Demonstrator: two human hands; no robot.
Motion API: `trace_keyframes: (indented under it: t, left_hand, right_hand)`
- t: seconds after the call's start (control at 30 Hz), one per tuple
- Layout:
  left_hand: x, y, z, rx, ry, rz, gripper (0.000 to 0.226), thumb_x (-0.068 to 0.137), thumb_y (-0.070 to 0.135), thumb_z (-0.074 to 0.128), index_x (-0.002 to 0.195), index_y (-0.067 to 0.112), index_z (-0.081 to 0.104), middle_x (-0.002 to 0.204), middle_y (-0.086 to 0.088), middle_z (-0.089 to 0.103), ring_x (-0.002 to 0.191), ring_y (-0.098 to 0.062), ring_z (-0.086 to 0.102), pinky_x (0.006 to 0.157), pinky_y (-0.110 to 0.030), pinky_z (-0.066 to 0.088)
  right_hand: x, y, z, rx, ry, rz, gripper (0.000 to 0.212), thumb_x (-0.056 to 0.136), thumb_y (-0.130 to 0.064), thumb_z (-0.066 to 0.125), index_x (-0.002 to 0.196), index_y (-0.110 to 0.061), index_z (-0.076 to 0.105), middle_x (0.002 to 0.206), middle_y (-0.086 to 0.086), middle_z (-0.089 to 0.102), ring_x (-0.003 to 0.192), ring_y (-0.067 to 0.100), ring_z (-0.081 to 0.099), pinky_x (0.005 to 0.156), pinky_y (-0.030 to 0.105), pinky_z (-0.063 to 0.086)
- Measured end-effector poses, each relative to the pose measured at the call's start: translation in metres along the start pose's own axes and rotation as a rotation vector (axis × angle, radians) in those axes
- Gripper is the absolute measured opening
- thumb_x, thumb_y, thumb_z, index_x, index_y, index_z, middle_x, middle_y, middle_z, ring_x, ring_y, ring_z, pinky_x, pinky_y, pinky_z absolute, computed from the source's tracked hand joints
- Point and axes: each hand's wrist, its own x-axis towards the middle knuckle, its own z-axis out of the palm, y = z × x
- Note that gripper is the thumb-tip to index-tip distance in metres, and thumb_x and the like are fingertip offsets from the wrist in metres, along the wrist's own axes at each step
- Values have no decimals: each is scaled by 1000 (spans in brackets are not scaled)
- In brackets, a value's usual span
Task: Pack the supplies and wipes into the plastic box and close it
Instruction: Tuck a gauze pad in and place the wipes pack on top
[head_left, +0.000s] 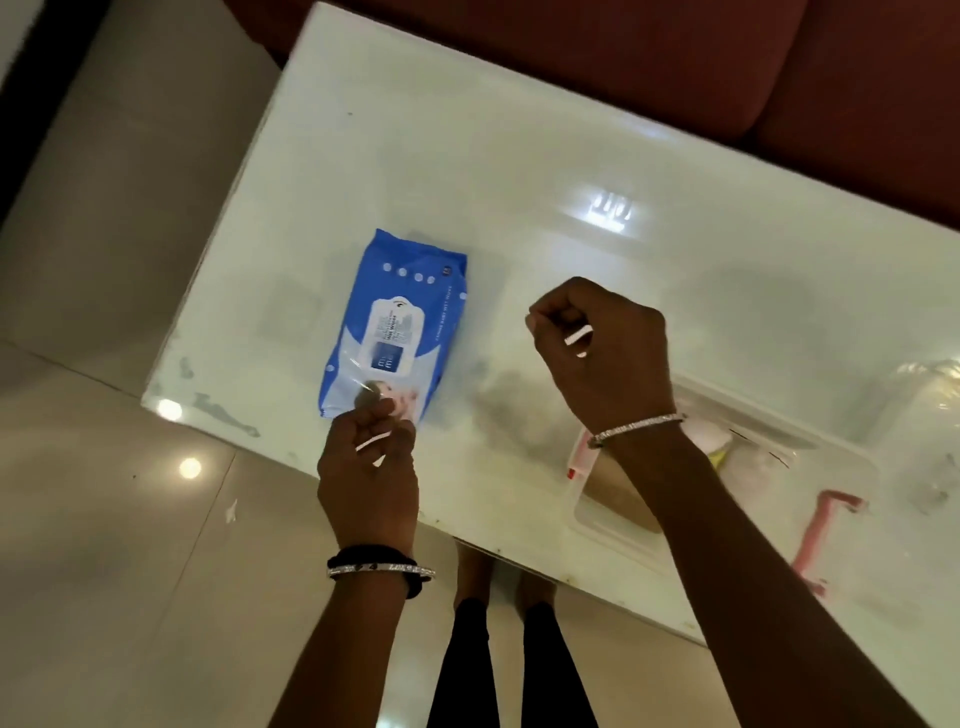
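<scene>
A blue pack of wet wipes (397, 332) lies flat on the white glossy table (519, 156), left of centre. My left hand (371, 467) is at the pack's near edge, its fingertips pinching the wrapper. My right hand (602, 348) hovers curled above the table to the right of the pack, with nothing visible in it. A clear plastic box (727, 467) stands at the table's near right, partly under my right forearm. Inside it are several supplies, among them a brown item (618, 493) and a white bottle with a red part (582, 460).
A pink lid clip (826, 530) shows on the box's near right side. Crumpled clear plastic (930, 384) lies at the far right. A dark red sofa (727, 62) runs behind the table. Tiled floor and my legs (498, 665) are below the table's near edge.
</scene>
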Motion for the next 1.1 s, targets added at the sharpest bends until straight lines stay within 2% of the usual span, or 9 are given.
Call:
trace_keyframes:
  t: [0.17,0.3,0.4,0.53,0.77,0.87,0.97,1.03,1.1]
  left_hand:
    - [34,-14,-14,-234,131,-324,40,80,2,73,112,13,51,113,-15,63,95,-27,64,97,-51,50]
    - [59,-20,-18,-399,22,-507,66,73,16,83,129,2,51,102,-9,64,96,-24,63,94,-38,51]
    - [69,-21,-20,-476,-88,-550,52,74,18,82,119,3,62,107,-9,71,103,-23,67,95,-36,51]
    - [76,-22,-22,-604,-169,-565,29,77,13,75,105,9,67,96,-4,73,79,-12,73,73,-26,58]
    - [83,-33,-16,-657,-223,-651,36,92,18,62,122,0,57,124,-19,61,110,-37,63,73,-31,54]
    - [86,-40,-21,-638,-252,-592,32,91,15,62,121,4,59,119,-16,62,97,-29,65,67,-29,57]
    - [86,-43,-28,-646,-389,-515,12,88,15,64,99,12,69,89,-10,64,68,-15,59,58,-22,53]
    - [82,-44,-31,-656,-501,-452,11,87,16,66,92,6,65,60,-4,40,50,-12,34,49,-18,45]
    - [78,-39,-32,-644,-590,-407,9,88,16,65,85,8,62,58,-3,19,53,-15,16,42,-16,39]
  right_hand:
    - [35,-10,57,-77,-200,-29,29,87,-18,66,115,-10,63,111,7,66,103,25,62,89,41,52]
    - [63,-14,92,-148,-334,-1,62,87,-29,69,141,-9,45,139,12,49,128,30,48,108,34,36]
    - [89,-15,108,-158,-410,52,77,88,-36,68,150,-11,31,149,13,42,137,30,41,115,39,32]
    - [109,-15,121,-225,-432,92,68,87,-41,67,144,-11,43,139,12,55,127,30,52,108,40,41]
    - [100,-6,125,-79,-417,286,34,81,-43,74,92,-12,66,85,5,63,76,21,58,54,20,39]
    - [85,-3,115,23,-386,340,34,80,-40,77,80,-8,65,72,6,61,66,21,56,58,23,43]
    - [67,-6,99,152,-345,386,28,82,-34,76,81,-8,67,78,9,69,70,22,63,70,34,52]
    - [52,-9,85,237,-312,385,27,84,-30,74,87,-3,70,83,13,73,72,22,66,72,36,54]
    - [38,-11,68,304,-267,360,24,86,-28,73,88,-4,71,83,14,74,71,19,67,70,34,55]
